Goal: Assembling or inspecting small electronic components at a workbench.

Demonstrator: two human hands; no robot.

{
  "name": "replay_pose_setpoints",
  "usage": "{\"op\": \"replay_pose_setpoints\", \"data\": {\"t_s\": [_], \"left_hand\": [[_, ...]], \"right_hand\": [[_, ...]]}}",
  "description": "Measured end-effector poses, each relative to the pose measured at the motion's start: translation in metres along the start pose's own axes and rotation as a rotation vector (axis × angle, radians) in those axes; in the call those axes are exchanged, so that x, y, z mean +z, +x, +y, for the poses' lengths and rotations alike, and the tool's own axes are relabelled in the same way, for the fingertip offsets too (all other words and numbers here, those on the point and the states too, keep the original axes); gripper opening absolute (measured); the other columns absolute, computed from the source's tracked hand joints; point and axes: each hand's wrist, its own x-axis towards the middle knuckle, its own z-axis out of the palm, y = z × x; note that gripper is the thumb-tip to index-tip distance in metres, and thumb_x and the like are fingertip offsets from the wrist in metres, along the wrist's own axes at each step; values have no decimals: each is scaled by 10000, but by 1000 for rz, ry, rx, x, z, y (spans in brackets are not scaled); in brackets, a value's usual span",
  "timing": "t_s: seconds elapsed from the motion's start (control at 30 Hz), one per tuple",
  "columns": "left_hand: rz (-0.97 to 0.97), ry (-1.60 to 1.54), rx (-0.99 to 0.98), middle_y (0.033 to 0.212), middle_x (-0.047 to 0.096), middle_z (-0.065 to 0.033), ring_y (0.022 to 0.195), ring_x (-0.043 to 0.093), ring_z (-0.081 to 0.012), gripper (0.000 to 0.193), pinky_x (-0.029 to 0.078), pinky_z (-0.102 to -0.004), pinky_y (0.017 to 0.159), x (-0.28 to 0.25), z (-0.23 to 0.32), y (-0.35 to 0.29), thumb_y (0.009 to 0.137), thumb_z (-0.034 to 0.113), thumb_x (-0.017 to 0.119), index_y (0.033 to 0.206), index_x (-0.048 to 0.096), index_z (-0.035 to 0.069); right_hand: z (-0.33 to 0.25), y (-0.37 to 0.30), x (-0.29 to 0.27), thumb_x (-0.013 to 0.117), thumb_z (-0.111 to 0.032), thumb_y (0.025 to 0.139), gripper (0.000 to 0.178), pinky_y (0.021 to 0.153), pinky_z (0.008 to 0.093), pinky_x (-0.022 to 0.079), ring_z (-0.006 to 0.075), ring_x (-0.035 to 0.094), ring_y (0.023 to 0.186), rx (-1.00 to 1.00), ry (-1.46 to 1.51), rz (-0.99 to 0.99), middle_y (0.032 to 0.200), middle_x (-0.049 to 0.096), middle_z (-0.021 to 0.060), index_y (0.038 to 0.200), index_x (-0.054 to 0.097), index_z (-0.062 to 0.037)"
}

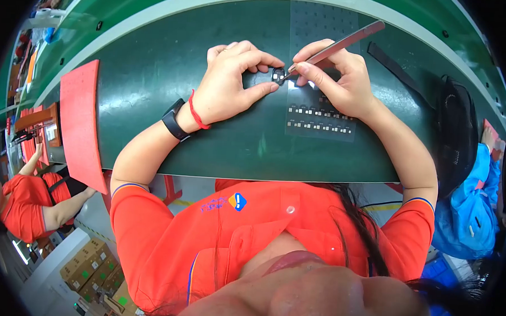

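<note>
My left hand pinches a small black round part between thumb and fingertips, close to the green tabletop. A little pale spot shows on the part's face, too small to name. In my right hand is a pair of metal tweezers, slanting up to the right. Their tips meet the part's right side; whether they grip anything is too small to see. Beneath my right hand lies a clear sheet with rows of small pale pieces on dark marks. My right hand hides some of its middle.
A red flat panel stands at the table's left end. On the right are a black strap and a shiny black bag. A person in red is at the left, one in blue at the right.
</note>
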Motion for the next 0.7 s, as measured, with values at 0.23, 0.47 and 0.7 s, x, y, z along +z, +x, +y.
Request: {"op": "replay_pose_setpoints", "data": {"t_s": [0.23,0.47,0.7], "left_hand": [[223,61,158,879,647,-88,795,611,-195,269,500,-310,726,-39,-43,66,748,221,759,967,701,76],[532,492,18,968,660,-134,917,608,-287,287,477,-372,815,-82,-149,124,767,239,702,997,688,69],[427,435,464,1026,654,-124,1000,583,-315,279,455,-399,881,-30,-60,107,792,257,711,1007,683,82]], "right_hand": [[6,10,-10,586,-97,921,176,670,261,517,157,654,714,154,591,345,907,666,134,1050,566,21],[8,-12,-38,619,-135,910,227,671,246,522,155,661,735,308,540,352,906,665,134,1073,561,12],[21,-57,-52,598,-78,916,188,715,254,536,156,664,781,264,386,440,914,661,127,1078,552,4]]}}
